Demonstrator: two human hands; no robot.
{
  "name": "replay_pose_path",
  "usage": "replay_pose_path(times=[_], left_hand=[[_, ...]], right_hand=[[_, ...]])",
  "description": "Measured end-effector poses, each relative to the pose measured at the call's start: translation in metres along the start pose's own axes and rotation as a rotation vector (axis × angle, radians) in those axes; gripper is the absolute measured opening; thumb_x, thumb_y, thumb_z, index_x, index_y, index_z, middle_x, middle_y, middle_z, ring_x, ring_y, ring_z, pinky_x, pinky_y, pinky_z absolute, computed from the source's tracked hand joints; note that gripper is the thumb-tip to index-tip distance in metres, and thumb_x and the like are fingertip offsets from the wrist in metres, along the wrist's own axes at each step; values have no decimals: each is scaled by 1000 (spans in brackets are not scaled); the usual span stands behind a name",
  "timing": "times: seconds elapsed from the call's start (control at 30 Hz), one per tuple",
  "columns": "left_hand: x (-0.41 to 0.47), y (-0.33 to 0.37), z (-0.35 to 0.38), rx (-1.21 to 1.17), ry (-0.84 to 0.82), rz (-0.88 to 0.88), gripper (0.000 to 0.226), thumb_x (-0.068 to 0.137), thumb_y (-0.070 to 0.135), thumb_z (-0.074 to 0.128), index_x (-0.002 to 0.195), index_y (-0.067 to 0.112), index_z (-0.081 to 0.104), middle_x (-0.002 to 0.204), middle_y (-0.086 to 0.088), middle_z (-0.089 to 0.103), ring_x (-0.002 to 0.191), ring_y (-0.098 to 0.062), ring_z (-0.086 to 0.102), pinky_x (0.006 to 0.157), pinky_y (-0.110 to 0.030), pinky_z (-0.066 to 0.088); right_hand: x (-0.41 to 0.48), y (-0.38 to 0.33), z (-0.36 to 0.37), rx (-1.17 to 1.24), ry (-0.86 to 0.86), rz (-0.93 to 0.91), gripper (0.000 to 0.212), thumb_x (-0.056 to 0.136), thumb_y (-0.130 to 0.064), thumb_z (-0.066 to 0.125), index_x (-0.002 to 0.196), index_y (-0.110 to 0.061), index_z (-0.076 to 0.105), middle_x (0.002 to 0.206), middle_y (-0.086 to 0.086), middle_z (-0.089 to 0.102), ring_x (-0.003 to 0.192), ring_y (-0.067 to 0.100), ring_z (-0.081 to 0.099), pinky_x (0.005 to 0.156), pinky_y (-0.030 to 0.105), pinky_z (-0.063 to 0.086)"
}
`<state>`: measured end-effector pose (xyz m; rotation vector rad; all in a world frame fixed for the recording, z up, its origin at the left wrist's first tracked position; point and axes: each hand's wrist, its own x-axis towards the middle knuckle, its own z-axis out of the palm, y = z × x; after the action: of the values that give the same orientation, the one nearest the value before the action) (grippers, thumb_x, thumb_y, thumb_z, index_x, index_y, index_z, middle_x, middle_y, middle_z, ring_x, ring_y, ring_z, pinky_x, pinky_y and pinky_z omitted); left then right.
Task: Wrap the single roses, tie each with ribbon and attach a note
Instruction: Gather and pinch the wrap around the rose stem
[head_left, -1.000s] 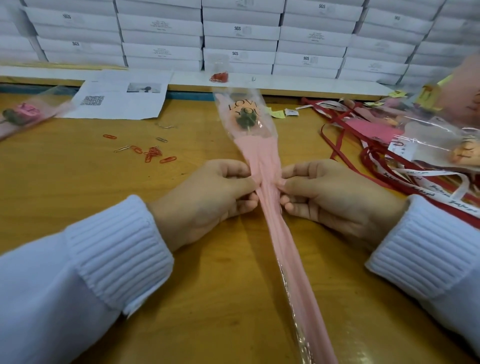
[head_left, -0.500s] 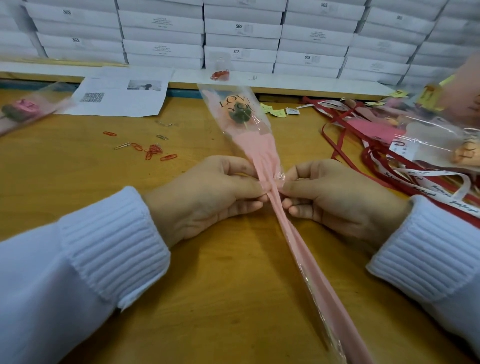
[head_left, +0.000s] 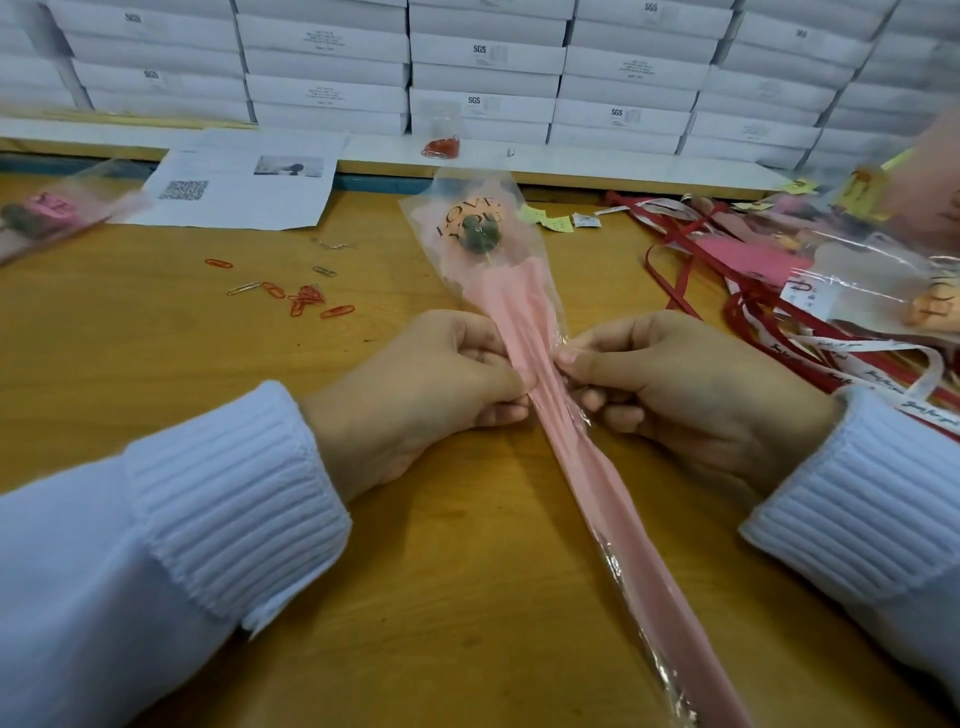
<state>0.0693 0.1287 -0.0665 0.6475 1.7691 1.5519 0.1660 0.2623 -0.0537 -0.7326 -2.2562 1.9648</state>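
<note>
A single rose in a long pink and clear sleeve (head_left: 524, 306) lies on the wooden table (head_left: 156, 343), running from the far middle toward me. Its clear top bears "LOVE YOU" over the rose head (head_left: 480, 234). My left hand (head_left: 431, 384) pinches the sleeve's left side at the narrow part. My right hand (head_left: 670, 384) pinches its right side at the same height. Red and white printed ribbons (head_left: 779, 338) lie in a heap to the right. Small yellow notes (head_left: 545, 218) sit beyond the rose.
Loose red paper clips (head_left: 306, 301) lie left of the rose. A printed sheet (head_left: 244, 182) and another wrapped rose (head_left: 47, 213) are at the far left. More wrapped roses (head_left: 883, 280) pile at the right. Stacked white boxes (head_left: 483, 57) line the back.
The sleeve has swung under my hands: its top went left and then partway back, and its near end went right. Both hands kept their pinch at the narrow part.
</note>
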Motion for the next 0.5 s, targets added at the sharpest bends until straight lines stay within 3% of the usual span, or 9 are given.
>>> replay_pose_path(times=[0.1,0.2,0.27,0.5], left_hand=[[-1,-2,1,7,-14,33,21,82,-5,65,101,-12,62,76,-14,62,61,-11,64,65,-21,58],[-2,-5,2,7,-13,68,24,83,-4,65,103,-15,60,78,-17,61,59,-9,63,61,-18,56],[-2,-6,1,35,-7,84,23,83,-2,65,103,-12,61,80,-17,62,60,-9,63,59,-17,55],[-2,-4,2,215,48,85,8,86,5,61,88,0,66,56,-2,57,46,-10,53,50,-22,46]], right_hand=[[1,0,1,22,5,19,5,70,-12,71,68,-8,71,53,4,55,42,8,42,35,12,34],[1,0,2,74,18,32,13,57,-16,71,66,-7,68,49,2,55,37,4,45,34,11,36],[2,1,2,91,41,32,12,61,-14,73,67,-6,65,46,0,55,35,3,47,34,10,37],[2,3,4,213,59,-2,13,81,-3,66,68,-4,68,52,4,62,45,4,57,43,10,45]])
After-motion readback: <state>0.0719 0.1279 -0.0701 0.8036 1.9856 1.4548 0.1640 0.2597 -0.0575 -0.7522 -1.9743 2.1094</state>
